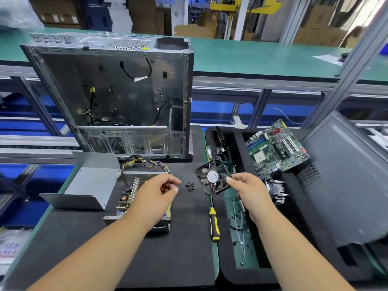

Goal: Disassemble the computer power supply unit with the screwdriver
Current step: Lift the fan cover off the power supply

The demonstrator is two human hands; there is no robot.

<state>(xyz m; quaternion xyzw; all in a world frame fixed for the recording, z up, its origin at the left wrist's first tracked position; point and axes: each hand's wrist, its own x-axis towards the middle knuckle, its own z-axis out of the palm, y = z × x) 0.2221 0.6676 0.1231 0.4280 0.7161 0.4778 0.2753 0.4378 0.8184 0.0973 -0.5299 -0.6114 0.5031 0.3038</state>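
Head view: right hand (245,185) pinches fan (212,178); left hand (156,191) loose above power supply (134,192)

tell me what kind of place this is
Likely an electronics teardown or recycling workshop inside a warehouse: a gutted PC case stands on the bench, a loose motherboard lies in a foam tray, and stacked cardboard boxes fill the background.

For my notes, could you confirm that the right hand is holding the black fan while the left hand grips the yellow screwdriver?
Not quite: the head view shows the screwdriver lying on the mat, ungripped. The left hand holds nothing; the right hand does hold the fan.
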